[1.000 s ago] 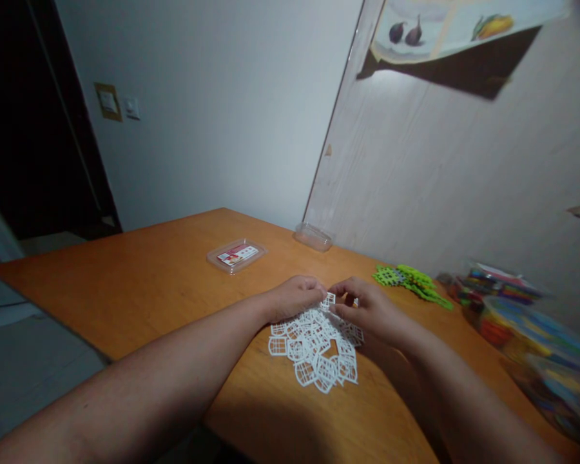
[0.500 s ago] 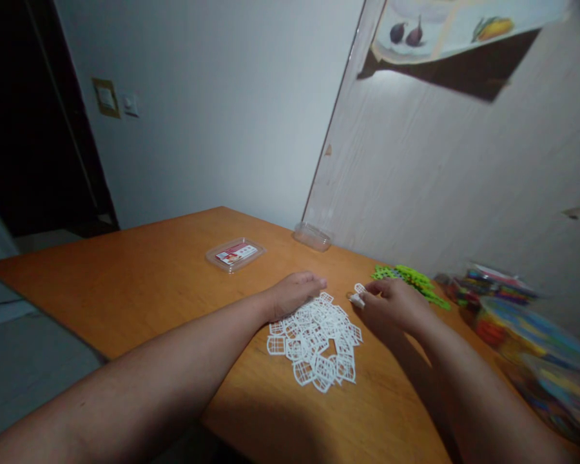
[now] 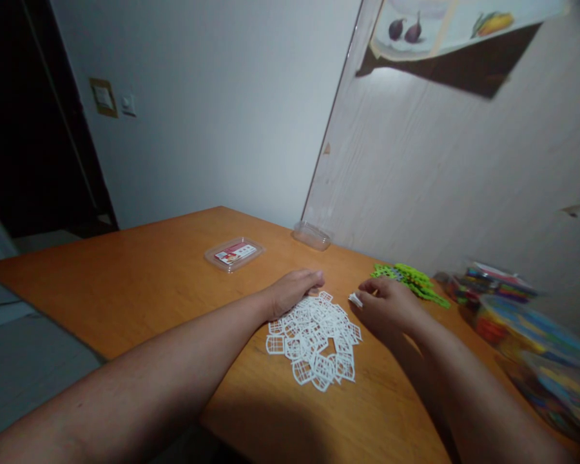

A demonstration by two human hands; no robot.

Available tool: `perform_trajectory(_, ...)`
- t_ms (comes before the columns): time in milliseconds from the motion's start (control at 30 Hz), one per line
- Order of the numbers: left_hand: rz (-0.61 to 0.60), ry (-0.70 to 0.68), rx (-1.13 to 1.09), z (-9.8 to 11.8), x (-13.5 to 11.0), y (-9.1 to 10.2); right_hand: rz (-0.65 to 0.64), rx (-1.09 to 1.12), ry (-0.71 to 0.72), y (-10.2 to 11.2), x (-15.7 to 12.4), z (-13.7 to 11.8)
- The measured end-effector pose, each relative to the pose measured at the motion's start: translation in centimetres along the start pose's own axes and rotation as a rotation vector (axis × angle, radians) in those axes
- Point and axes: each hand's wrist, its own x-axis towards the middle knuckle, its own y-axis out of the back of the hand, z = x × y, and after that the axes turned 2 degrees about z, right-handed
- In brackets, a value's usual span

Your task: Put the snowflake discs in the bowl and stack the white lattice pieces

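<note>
A loose heap of flat white plastic lattice pieces (image 3: 314, 335), shaped like small window frames, lies on the wooden table (image 3: 140, 277). At the far left edge of that heap rests my left hand (image 3: 296, 290), its thumb and fingers stretched out to the right, holding nothing that I can see. To the right of the heap, my right hand (image 3: 384, 298) is closed in a pinch on a small stack of white lattice pieces (image 3: 355, 299), just over the table. How many it holds is hidden by the fingers.
A clear plastic lid (image 3: 234, 253) with a label lies beyond my left hand. A clear plastic tray (image 3: 312, 236) stands against the wall. Bright green pieces (image 3: 415, 283) lie past my right hand, and blurred tubs (image 3: 526, 335) of colourful items line the right side.
The white piece that stuck up from my right hand's fingers is now lowered in with the others. My left hand has barely moved.
</note>
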Motion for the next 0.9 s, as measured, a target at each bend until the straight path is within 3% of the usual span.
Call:
perform_trajectory(133, -0.005, -0.008, -0.023, -0.2, 0.2, 0.1, -0.144, 0.206, 0.217, -0.7, -0.5, -1.7)
perform_trajectory(233, -0.028, -0.020, -0.048, -0.5, 0.4, 0.2, -0.278, 0.294, 0.303, -1.0, -1.2, -3.1)
perform_trajectory(467, -0.046, -0.009, -0.091, -0.6, 0.4, 0.2, -0.305, 0.224, 0.383, -1.3, -2.4, -5.3)
perform_trajectory(667, -0.056, -0.001, -0.088, -0.5, 0.3, 0.1, -0.244, 0.228, 0.307, -1.2, -1.8, -4.8)
perform_trajectory(900, -0.035, -0.017, -0.071, -0.3, 0.3, 0.0, 0.046, 0.163, -0.009, -0.9, -0.1, -0.9)
